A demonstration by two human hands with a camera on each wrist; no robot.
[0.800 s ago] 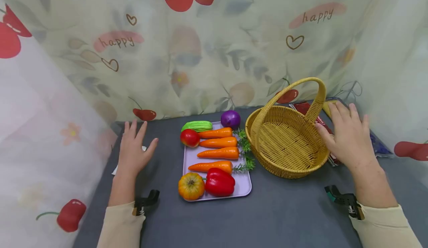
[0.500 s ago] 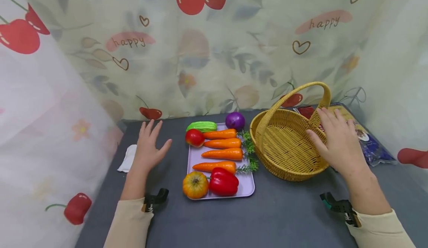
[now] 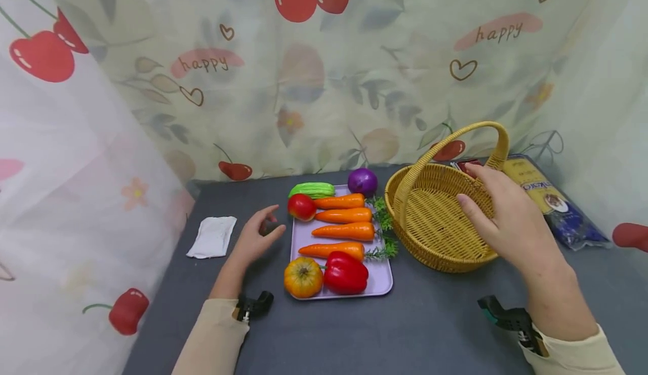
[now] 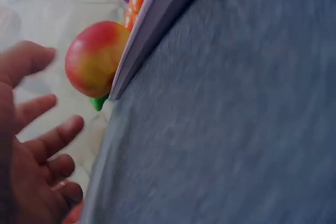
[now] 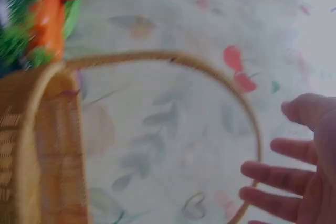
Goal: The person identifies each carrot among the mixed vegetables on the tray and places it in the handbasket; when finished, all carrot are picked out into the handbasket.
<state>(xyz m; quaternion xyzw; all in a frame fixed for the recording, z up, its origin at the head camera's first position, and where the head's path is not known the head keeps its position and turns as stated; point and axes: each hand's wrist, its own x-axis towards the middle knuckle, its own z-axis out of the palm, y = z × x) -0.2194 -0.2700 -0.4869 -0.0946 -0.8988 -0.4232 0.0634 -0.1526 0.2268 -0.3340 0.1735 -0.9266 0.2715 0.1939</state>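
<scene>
My left hand (image 3: 255,237) hovers beside the left edge of a lilac tray (image 3: 381,286), fingers loosely bent and holding nothing. In the left wrist view its fingertips stand apart from a round red-and-yellow fruit (image 4: 97,59). Several orange carrots (image 3: 344,231) lie across the tray, with a green ridged vegetable (image 3: 316,190) and a purple onion (image 3: 362,182) at the back. At its front sit a small pumpkin (image 3: 303,278) and a red bell pepper (image 3: 346,273). My right hand (image 3: 516,231), empty with relaxed fingers, hangs by the right side of a wicker basket (image 3: 440,217), near its handle (image 5: 173,57).
A folded white cloth or tissue (image 3: 212,237) lies left of my left hand. Behind the basket are a yellow-and-blue packet (image 3: 554,200) and a partly hidden red packet (image 3: 468,165). Patterned curtains (image 3: 324,82) border the grey table (image 3: 405,335).
My left hand has moved right toward the tray, its fingers bending and the white cloth coming into full view. My right hand has shifted slightly left over the basket's side. The view has shifted somewhat.
</scene>
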